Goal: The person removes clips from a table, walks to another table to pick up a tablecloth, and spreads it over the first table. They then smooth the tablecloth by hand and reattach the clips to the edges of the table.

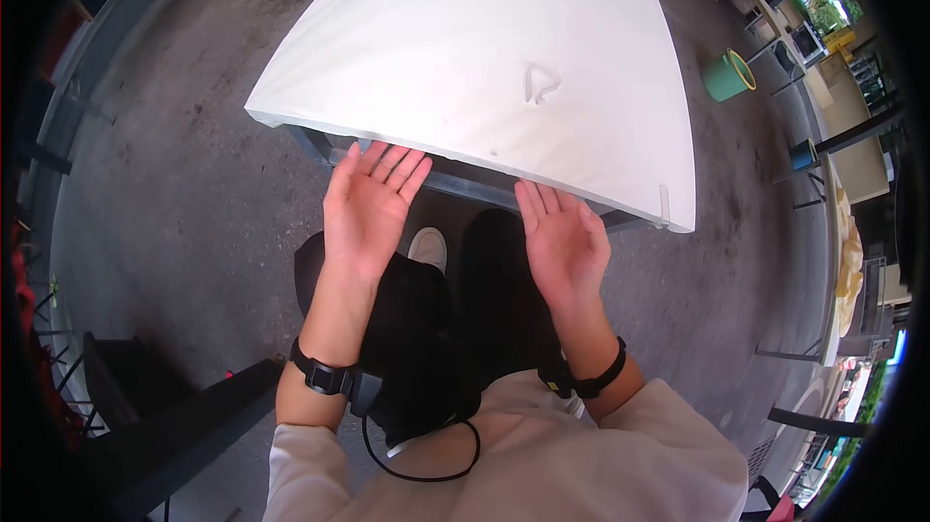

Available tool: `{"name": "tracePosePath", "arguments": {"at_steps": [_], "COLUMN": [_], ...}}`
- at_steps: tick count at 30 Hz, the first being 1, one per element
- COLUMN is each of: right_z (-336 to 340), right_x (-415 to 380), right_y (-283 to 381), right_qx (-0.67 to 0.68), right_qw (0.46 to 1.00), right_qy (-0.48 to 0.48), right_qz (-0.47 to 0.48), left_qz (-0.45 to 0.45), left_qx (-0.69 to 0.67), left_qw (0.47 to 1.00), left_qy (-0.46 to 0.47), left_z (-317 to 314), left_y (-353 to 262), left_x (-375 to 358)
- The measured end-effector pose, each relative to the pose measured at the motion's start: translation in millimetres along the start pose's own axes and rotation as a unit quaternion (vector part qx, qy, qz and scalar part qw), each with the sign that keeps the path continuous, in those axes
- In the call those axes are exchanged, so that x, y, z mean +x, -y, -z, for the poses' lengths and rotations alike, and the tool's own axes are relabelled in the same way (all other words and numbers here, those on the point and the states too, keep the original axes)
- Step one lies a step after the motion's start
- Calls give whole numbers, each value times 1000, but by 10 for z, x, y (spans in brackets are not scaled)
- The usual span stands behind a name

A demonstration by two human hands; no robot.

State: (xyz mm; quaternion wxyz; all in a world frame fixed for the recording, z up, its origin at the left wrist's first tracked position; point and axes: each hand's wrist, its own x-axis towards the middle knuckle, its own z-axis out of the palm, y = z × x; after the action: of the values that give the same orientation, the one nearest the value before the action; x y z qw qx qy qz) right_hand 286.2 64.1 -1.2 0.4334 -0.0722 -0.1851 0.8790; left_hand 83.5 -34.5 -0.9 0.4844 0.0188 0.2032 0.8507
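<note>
A table with a white covered top (465, 47) stands right in front of me, its near edge running across the view. My left hand (373, 198) is palm up with fingers stretched out, the fingertips reaching just under that edge. My right hand (567, 241), also palm up and open, has its fingertips at the underside of the edge farther right. Whether the fingers touch the table cannot be made out. Neither hand holds anything. Below the top a dark metal frame bar (470, 190) shows between the hands. A grey outline mark (541, 83) is on the white surface.
A green bucket (728, 76) with a yellow rim stands on the concrete floor at right. Farther right is a long table with yellowish material (849, 265) on it. A black beam-like object (184, 425) lies at lower left. A cable (426, 478) hangs from my left wristband.
</note>
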Motion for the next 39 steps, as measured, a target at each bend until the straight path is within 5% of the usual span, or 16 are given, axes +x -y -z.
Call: {"name": "tracePosePath", "arguments": {"at_steps": [17, 32, 39], "right_z": [203, 382, 370], "right_x": [244, 449, 304], "right_y": [3, 23, -36], "right_qx": [-15, -23, -54], "right_qw": [995, 997, 995], "right_qy": [-43, 51, -20], "right_qz": [88, 58, 78], "left_qz": [-41, -62, -72], "left_qx": [6, -14, -40], "left_qw": [999, 997, 996], "left_qy": [-3, 33, 27], "left_z": [-218, -251, -226], "left_y": [124, 221, 235], "left_x": [298, 326, 336]}}
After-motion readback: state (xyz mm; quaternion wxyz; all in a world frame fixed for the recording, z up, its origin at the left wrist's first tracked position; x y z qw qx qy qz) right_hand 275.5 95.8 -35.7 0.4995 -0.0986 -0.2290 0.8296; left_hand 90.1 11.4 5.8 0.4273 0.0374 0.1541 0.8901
